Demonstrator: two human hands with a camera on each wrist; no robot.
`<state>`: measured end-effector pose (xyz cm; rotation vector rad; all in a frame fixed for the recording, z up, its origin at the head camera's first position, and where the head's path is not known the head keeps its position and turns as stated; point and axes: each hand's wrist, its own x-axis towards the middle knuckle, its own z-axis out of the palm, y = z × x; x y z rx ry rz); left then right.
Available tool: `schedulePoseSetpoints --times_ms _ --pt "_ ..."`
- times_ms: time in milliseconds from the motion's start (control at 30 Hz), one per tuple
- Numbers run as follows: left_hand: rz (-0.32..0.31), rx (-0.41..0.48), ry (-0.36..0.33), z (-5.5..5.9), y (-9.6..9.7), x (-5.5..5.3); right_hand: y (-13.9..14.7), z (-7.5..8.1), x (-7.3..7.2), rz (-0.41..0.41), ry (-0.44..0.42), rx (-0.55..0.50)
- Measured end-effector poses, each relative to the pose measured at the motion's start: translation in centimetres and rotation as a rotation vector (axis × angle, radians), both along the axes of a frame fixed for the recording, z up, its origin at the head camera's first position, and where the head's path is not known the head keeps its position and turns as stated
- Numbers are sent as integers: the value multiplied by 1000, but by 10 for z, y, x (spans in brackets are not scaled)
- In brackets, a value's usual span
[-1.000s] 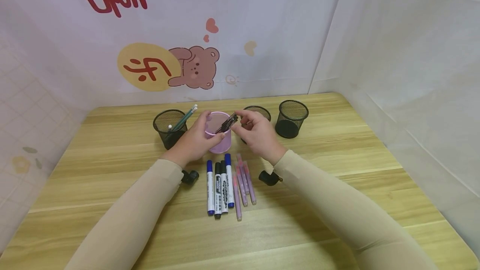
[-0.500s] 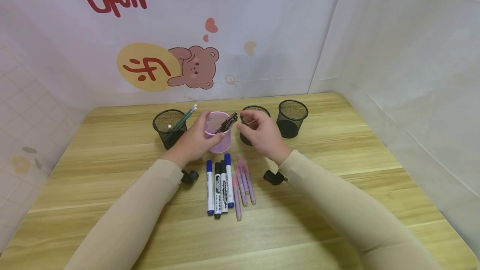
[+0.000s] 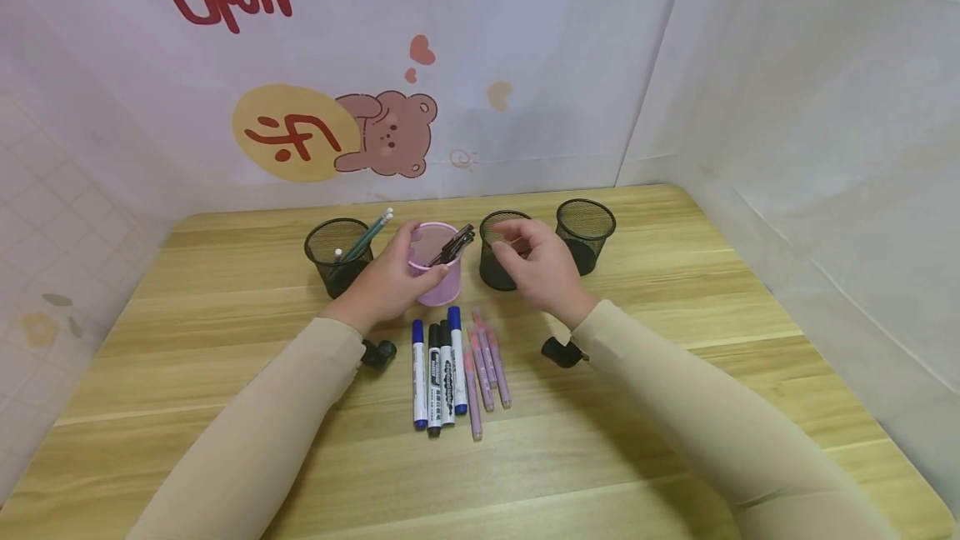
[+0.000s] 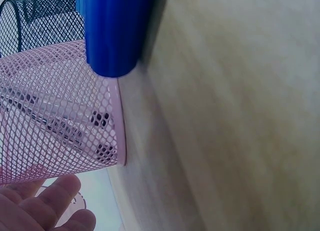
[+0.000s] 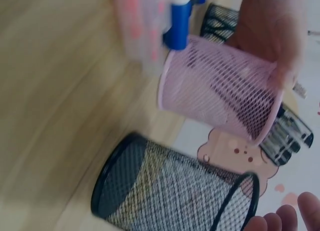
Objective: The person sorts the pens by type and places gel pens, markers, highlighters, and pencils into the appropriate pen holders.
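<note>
My left hand [image 3: 384, 283] holds the pink mesh pen cup [image 3: 440, 288], thumb at its near side and fingers round its far left. Several dark pens [image 3: 456, 243] lean in that cup, their tops past its right rim; the left wrist view shows their lower ends through the mesh [image 4: 60, 146]. Over the front right of a black mesh cup [image 3: 495, 272], my right hand [image 3: 546, 270] hangs with loosely bent fingers and nothing in them. Its fingertips [image 5: 286, 218] appear close to this cup's rim in the right wrist view.
Another black cup [image 3: 318, 252] at left holds pencils [image 3: 369, 233]; a further one [image 3: 587, 223] stands at right, partly behind my hand. Blue and black markers [image 3: 438, 377] lie in front of the pink cup, beside several purple-pink pens [image 3: 487, 365]. A printed cloth [image 3: 555, 65] hangs behind.
My right hand has let go of the dark pens, now leaning in the pink cup, and moved right to the black cup. My left hand has stayed on the pink cup.
</note>
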<state>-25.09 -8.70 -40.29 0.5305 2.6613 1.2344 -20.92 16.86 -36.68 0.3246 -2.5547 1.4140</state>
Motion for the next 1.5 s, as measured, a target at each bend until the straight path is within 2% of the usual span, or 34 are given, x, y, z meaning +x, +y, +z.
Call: schedulePoseSetpoints --times_ms 300,467,567,767,900,1233,1500 --pt "4 -4 0 2 1 1 22 -2 -9 0 207 261" --pt "2 -5 6 1 1 0 35 -2 -18 34 276 378" --pt "2 -10 12 1 0 0 40 -2 -25 66 254 458" --pt "2 -15 9 1 -1 -1 46 -3 -39 117 125 677" --pt "6 -17 1 0 0 0 47 -2 -47 131 102 778" --pt "9 -23 -2 1 0 0 49 -4 -62 181 68 912" --pt "8 -10 -12 1 0 0 48 -5 -64 217 17 928"
